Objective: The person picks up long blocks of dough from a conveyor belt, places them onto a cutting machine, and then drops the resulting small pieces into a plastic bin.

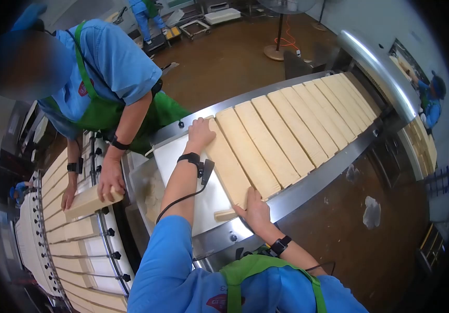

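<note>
Holding one long pale slab (227, 161) at both ends, with the left hand (200, 134) spread over the far end and the right hand (256, 209) closed about the near end, fingers bent over the edge; impossible to tell how far either reaches underneath. Lying across the white belt (203, 201), directly under the grip and close beside the row of slabs (297, 128) on the right-hand side. For good handling, best to guide both ends evenly, keep the long side parallel to the neighbouring slab, and press lightly to spare the soft-looking corners. Mind the small loose strip (225, 215) just left of the right hand, and the metal edge (287, 201) beyond that hand's outer side. Watch also the black cord (175, 206) trailing from the left wrist along the forearm. Farther left of the grip, past the scrap-filled tray (154, 193), note a co-worker's hands (111, 180) on another block (86, 202). Well off to the right, at the row's far end, see a shiny metal cover (380, 73).
</note>
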Demonstrator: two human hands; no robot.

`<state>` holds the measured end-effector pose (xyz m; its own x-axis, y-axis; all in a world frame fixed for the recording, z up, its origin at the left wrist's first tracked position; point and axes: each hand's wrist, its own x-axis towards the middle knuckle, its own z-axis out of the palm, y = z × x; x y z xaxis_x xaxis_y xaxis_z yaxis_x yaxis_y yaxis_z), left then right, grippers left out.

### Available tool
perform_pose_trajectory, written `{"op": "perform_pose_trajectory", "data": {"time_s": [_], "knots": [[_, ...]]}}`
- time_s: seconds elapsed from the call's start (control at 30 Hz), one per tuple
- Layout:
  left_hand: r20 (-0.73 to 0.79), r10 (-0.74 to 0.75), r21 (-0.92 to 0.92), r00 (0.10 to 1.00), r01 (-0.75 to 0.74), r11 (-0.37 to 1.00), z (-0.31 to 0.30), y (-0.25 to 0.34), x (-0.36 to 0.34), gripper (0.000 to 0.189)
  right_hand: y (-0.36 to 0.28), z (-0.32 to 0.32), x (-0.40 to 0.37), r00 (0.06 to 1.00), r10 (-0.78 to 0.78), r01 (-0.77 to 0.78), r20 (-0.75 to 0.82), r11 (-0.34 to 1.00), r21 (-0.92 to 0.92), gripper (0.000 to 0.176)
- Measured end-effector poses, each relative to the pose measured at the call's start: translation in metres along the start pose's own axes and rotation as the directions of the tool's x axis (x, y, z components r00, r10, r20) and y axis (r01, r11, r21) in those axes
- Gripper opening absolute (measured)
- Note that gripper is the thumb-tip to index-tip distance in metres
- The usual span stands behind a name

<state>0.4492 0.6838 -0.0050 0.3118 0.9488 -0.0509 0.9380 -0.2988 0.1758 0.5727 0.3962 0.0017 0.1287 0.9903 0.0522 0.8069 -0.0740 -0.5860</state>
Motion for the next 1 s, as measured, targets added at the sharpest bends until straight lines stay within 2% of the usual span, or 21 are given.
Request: {"op": "perform_pose_trajectory", "data": {"time_s": [0.1, 0.2, 0.27, 0.3, 0.33, 0.37, 0.43, 0.47, 0.5, 0.6, 0.67, 0.7, 0.77, 0.83, 0.9, 1.0], "knots": [[0.106, -0.145, 0.034, 0.984, 0.142, 0.989, -0.017, -0.022, -0.02, 0.05, -0.003, -0.001, 0.0, 0.996, -0.03, 0.028, 0.078, 0.999, 0.037, 0.063], [0.051, -0.271, 0.039, 0.961, 0.269, 0.962, -0.034, -0.075, -0.07, 0.05, -0.01, 0.001, 0.004, 0.973, -0.149, 0.137, 0.176, 0.988, 0.077, 0.06], [0.032, -0.348, -0.043, 0.937, 0.349, 0.936, -0.046, -0.117, -0.113, 0.05, -0.02, 0.0, 0.01, 0.941, -0.221, 0.193, 0.256, 0.973, 0.131, 0.058], [0.019, -0.389, -0.086, 0.921, 0.389, 0.917, -0.05, -0.136, -0.136, 0.05, -0.015, 0.008, 0.015, 0.928, -0.268, 0.242, 0.259, 0.962, 0.126, 0.067], [-0.09, -0.381, -0.109, 0.92, 0.371, 0.922, -0.039, -0.158, -0.157, 0.045, -0.015, 0.01, 0.018, 0.94, -0.23, 0.219, 0.252, 0.973, 0.072, 0.071], [-0.092, -0.396, -0.375, 0.914, 0.336, 0.864, -0.023, -0.177, -0.176, 0.04, -0.018, 0.013, 0.023, 0.95, -0.196, 0.198, 0.243, 0.98, 0.016, 0.074], [-0.12, -0.427, -0.801, 0.896, 0.167, 0.575, 0.016, -0.197, -0.21, 0.032, -0.031, 0.02, 0.031, 0.939, -0.121, 0.137, 0.321, 0.99, -0.027, 0.077], [-0.142, -0.482, -0.888, 0.864, 0.104, 0.448, 0.03, -0.198, -0.225, 0.03, -0.039, 0.025, 0.035, 0.932, -0.084, 0.109, 0.353, 0.993, -0.052, 0.078], [-0.161, -0.533, -0.948, 0.831, 0.021, 0.319, 0.039, -0.198, -0.24, 0.029, -0.043, 0.032, 0.037, 0.932, -0.176, 0.2, 0.317, 0.979, -0.045, 0.079], [-0.218, -0.708, -0.975, 0.672, -0.112, 0.194, 0.013, -0.197, -0.302, 0.032, -0.072, 0.045, 0.034, 0.891, -0.39, 0.413, 0.232, 0.909, -0.058, 0.084], [-0.439, -0.79, -0.863, 0.428, 0.044, 0.503, -0.023, -0.207, -0.362, 0.029, -0.121, 0.044, 0.015, 0.835, -0.515, 0.522, 0.195, 0.853, 0.016, 0.085], [-0.556, -0.771, -0.769, 0.311, 0.159, 0.619, -0.043, -0.215, -0.392, 0.027, -0.148, 0.044, 0.004, 0.804, -0.572, 0.571, 0.165, 0.819, 0.055, 0.086], [-0.484, -0.86, -0.861, 0.163, 0.086, 0.501, -0.074, -0.235, -0.459, 0.023, -0.189, 0.051, -0.021, 0.703, -0.669, 0.626, 0.242, 0.744, 0.235, 0.092], [-0.481, -0.873, -0.856, 0.083, 0.171, 0.487, -0.081, -0.282, -0.532, 0.024, -0.231, 0.067, -0.057, 0.674, -0.68, 0.52, 0.29, 0.714, 0.468, 0.087], [-0.374, -0.927, -0.923, 0.035, 0.087, 0.376, -0.066, -0.336, -0.6, 0.027, -0.266, 0.083, -0.099, 0.631, -0.687, 0.458, 0.359, 0.704, 0.542, 0.08], [-0.375, -0.924, -0.918, 0.073, 0.11, 0.381, -0.057, -0.378, -0.67, 0.029, -0.309, 0.108, -0.146, 0.557, -0.739, 0.436, 0.378, 0.648, 0.624, 0.07]]}}
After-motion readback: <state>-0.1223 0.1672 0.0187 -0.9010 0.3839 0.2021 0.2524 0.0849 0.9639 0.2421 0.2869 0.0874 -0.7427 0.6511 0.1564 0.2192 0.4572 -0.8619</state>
